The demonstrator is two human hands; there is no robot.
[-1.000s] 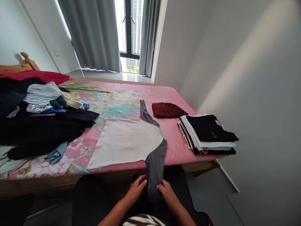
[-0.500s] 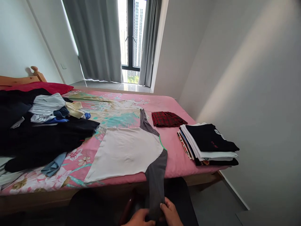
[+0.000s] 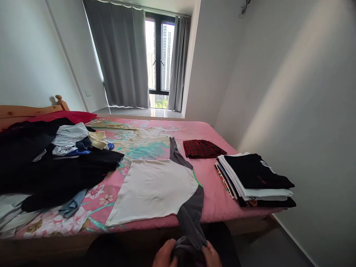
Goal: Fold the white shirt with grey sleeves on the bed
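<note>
A white long-sleeved shirt (image 3: 155, 189) with grey sleeves and a green neckline edge lies spread flat on the bed. Its near grey sleeve (image 3: 191, 218) hangs over the bed's front edge, and the cuff end is bunched up between my hands. My left hand (image 3: 164, 254) is closed on the left side of the cuff end. On the other side, my right hand (image 3: 211, 255) pinches the sleeve fabric. The lower parts of both hands are cut off by the bottom of the view. The far sleeve (image 3: 178, 152) stretches away toward the window.
A red plaid garment (image 3: 204, 149) lies beyond the shirt's neckline. To the right, a stack of folded clothes (image 3: 256, 174) with a black top sits near the bed's corner. A loose heap of dark and light clothes (image 3: 69, 167) covers the left part of the floral bedsheet (image 3: 217, 205).
The sleeve's cuff end, hanging straight half a second ago, is now bunched and folded up between my hands. The camera view has tilted up slightly. The shirt's body lies unmoved.
</note>
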